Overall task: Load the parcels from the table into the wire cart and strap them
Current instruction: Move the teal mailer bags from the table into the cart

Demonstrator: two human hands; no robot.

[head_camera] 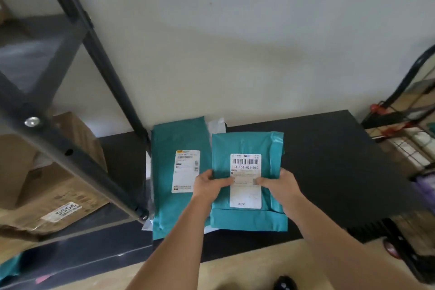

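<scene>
Both bare arms reach forward, forearms angling in toward each other. The left hand point(208, 185) grips the left edge of the teal parcel point(244, 144), thumb laid on top and pointing right, fingers curled under and out of sight. The right hand point(279, 184) mirrors it on the right edge, thumb across the top and pointing left, fingers tucked beneath. The thumb tips are near each other, not touching. Wrists straight, backs of both hands up.

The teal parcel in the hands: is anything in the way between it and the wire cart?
Nothing visible does. The left hand and right hand hold the teal parcel, and only bare black table lies between it and the wire cart at the right. The other parcel lies to its left.
</scene>
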